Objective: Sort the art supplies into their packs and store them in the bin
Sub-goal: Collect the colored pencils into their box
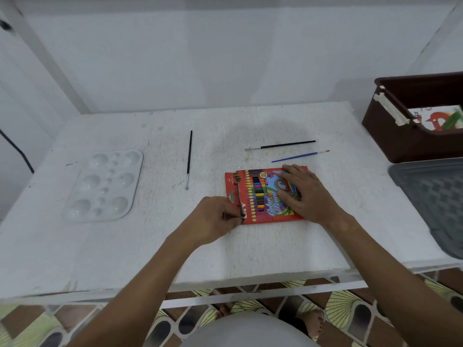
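A red colour pencil pack [260, 196] lies flat in the middle of the white table [175, 246], its flap open toward the left. My right hand [304, 194] rests flat on the pack's right half with straight fingers. My left hand [215, 219] pinches a dark pencil at the pack's open lower-left end. Three loose paintbrushes lie on the table: a black one [189, 156] to the left, a black one [280, 145] and a blue one [299, 156] behind the pack. A brown bin [400, 136] stands at the far right with a printed pack inside.
A white paint palette [105, 186] lies at the left of the table. A grey woven-pattern lid or tray [436, 204] lies at the right edge in front of the brown bin. White walls close the back and sides. The table's front edge runs just below my forearms.
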Available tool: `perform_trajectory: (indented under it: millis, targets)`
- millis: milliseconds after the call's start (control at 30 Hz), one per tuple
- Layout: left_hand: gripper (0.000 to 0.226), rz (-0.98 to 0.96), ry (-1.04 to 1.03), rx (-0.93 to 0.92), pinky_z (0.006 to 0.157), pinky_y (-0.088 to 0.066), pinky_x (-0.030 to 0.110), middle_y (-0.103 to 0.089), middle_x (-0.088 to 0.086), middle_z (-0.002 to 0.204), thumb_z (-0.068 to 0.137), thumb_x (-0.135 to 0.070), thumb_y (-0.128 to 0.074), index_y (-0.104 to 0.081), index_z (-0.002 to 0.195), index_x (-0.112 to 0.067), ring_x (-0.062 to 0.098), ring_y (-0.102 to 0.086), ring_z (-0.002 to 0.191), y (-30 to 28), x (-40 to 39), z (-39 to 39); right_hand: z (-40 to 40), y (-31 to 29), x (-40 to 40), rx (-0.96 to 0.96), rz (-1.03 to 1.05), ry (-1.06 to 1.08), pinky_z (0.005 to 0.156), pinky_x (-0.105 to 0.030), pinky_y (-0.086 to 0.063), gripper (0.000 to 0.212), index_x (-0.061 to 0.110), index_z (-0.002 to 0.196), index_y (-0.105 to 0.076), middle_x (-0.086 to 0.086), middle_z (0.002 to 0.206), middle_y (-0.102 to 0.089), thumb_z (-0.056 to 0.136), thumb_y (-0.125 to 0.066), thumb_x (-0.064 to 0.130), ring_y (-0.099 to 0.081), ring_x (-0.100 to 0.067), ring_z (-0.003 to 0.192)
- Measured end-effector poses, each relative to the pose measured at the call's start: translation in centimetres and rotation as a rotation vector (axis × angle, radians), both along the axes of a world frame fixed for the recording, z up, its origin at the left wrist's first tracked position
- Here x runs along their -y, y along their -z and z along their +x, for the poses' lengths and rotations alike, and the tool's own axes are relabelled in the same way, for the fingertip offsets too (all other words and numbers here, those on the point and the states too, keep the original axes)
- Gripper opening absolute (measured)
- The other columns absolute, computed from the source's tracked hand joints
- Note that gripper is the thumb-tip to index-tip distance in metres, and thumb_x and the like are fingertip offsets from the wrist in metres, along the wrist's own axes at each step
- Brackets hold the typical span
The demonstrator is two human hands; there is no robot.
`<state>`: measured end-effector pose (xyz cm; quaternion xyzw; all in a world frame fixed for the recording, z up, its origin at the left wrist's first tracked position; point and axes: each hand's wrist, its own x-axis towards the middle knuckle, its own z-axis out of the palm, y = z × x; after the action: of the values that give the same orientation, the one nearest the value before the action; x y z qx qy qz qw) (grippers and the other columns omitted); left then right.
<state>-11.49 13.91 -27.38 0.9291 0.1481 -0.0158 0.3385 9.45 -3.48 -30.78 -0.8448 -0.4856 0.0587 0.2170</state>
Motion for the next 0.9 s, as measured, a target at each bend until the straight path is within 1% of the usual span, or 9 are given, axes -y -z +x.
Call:
perform_trajectory:
  millis: [100,233,333,400,500,600,667,767,900]
  targets:
    - [0.018,0.003,-0.001,-0.005,0.068,-0.043,0.005,-0.068,-0.006,0.098,0.088,-0.025,-0.065,-0.074,0.103,-0.019,0.005,-0.062,0.084,0.0,0.2,0.2,-0.2,-0.3,0.0,-0.004,-0.001,0.002,0.118,-0.039,-0.017,0.054,0.019,0.139,-0.044,-0.001,0.151,-0.034,0.092,-0.052,0.043,-0.025,-0.017,0.142]
    - [0.019,0.0,-0.04,-0.033,0.062,-0.037,0.003,-0.061,-0.015,0.088,0.088,-0.029,-0.065,-0.073,0.104,-0.024,0.0,-0.057,0.077,0.0,-0.2,0.1,-0.7,-0.4,-0.1,-0.003,-0.003,0.027,0.116,-0.04,-0.019,0.054,0.019,0.139,-0.043,-0.002,0.151,-0.034,0.091,-0.054,0.043,-0.028,-0.019,0.14]
    - [0.019,0.022,-0.157,-0.026,0.062,-0.034,0.006,-0.056,-0.013,0.089,0.089,-0.032,-0.063,-0.071,0.104,-0.026,0.0,-0.053,0.076,0.2,-0.6,-0.2,-1.0,-0.9,-0.4,0.017,0.003,0.062,0.109,-0.042,-0.024,0.06,0.021,0.137,-0.045,-0.002,0.142,-0.045,0.086,-0.059,0.049,-0.037,-0.022,0.133]
    - [0.018,0.037,-0.256,-0.019,0.058,-0.036,0.008,-0.058,-0.009,0.088,0.089,-0.035,-0.062,-0.068,0.102,-0.026,0.002,-0.054,0.072,0.3,-0.8,-0.3,-0.8,-1.6,-0.9,0.003,-0.044,0.082,0.104,-0.042,-0.026,0.067,0.025,0.137,-0.044,0.001,0.135,-0.051,0.08,-0.063,0.054,-0.039,-0.021,0.127]
    - [0.017,-0.026,-0.376,-0.015,0.047,-0.04,0.009,-0.059,-0.011,0.072,0.09,-0.042,-0.059,-0.055,0.095,-0.027,0.002,-0.056,0.059,0.3,-0.6,-0.5,-0.4,-2.6,-1.7,-0.066,-0.167,0.12,0.104,-0.041,-0.026,0.08,0.027,0.139,-0.04,-0.002,0.131,-0.048,0.072,-0.069,0.059,-0.038,-0.021,0.124]
    - [0.03,-0.066,-0.364,-0.055,0.059,-0.052,0.022,-0.064,-0.006,0.077,0.085,-0.047,-0.062,-0.06,0.089,-0.018,0.006,-0.062,0.066,0.3,-0.1,-0.1,0.0,-3.3,-2.2,-0.146,-0.225,0.109,0.099,-0.039,-0.035,0.089,0.024,0.138,-0.043,-0.003,0.116,-0.045,0.063,-0.076,0.06,-0.042,-0.021,0.116]
    - [0.03,-0.094,-0.384,-0.065,0.062,-0.051,0.023,-0.064,-0.006,0.083,0.08,-0.046,-0.068,-0.06,0.09,-0.018,0.007,-0.062,0.073,0.2,0.1,0.3,0.2,-3.8,-2.5,-0.228,-0.221,0.093,0.088,-0.033,-0.044,0.085,0.023,0.131,-0.051,0.001,0.106,-0.041,0.058,-0.081,0.056,-0.047,-0.016,0.104]
    - [0.024,-0.179,-0.416,-0.08,0.053,-0.04,0.015,-0.062,-0.012,0.077,0.078,-0.04,-0.072,-0.06,0.088,-0.022,0.001,-0.059,0.067,-0.2,-0.1,0.7,0.5,-4.4,-2.9,-0.282,-0.197,0.061,0.068,-0.019,-0.041,0.064,0.027,0.106,-0.062,0.007,0.095,-0.043,0.052,-0.086,0.052,-0.05,-0.007,0.087]
    - [0.023,-0.305,-0.458,-0.052,0.056,-0.046,0.018,-0.066,-0.008,0.078,0.074,-0.032,-0.076,-0.059,0.085,-0.021,0.004,-0.062,0.067,-0.6,-0.2,1.1,1.1,-5.4,-2.6,-0.435,-0.148,0.039,0.052,-0.007,-0.042,0.048,0.035,0.083,-0.055,0.016,0.086,-0.061,0.051,-0.088,0.047,-0.063,0.0,0.071]
